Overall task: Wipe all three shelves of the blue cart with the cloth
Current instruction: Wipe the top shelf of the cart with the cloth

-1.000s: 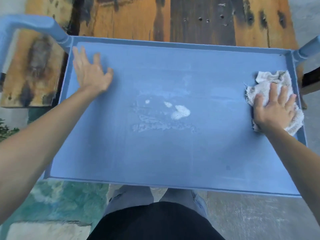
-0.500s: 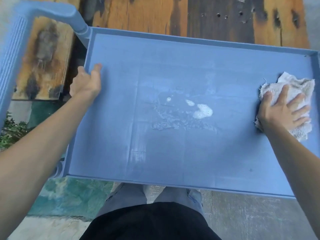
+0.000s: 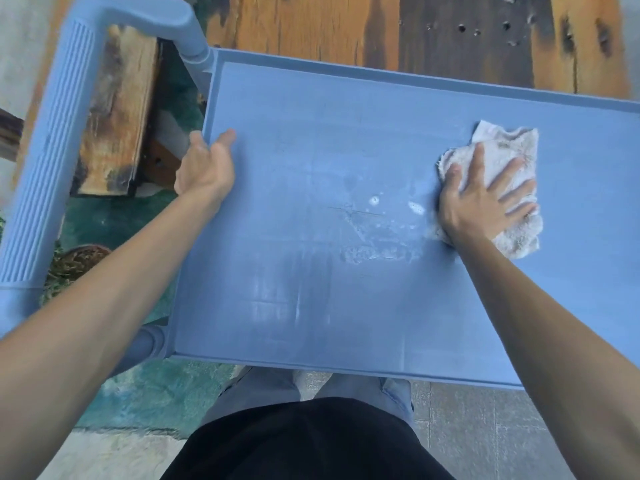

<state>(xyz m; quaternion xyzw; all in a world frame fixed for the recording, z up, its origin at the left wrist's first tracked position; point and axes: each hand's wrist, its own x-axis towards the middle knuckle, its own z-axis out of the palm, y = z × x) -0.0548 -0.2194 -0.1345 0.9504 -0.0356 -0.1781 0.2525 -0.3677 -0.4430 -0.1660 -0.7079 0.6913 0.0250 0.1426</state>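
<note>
While left hand (image 3: 206, 168) grips shelf (image 3: 311, 306) rim, right hand (image 3: 485, 202) presses cloth (image 3: 502, 147) flat beside foam (image 3: 415, 207).

The cart's top shelf (image 3: 346, 306) hides both lower shelves.

Head view: single wide-angle camera, worn on the head, faces steeply down, close over the cart's top shelf (image 3: 346, 306) and forearms.

No legible text, label, brand, number or sign was found on any surface in the head view; the blue cart (image 3: 346, 306) and the cloth (image 3: 502, 150) bore none.
</note>
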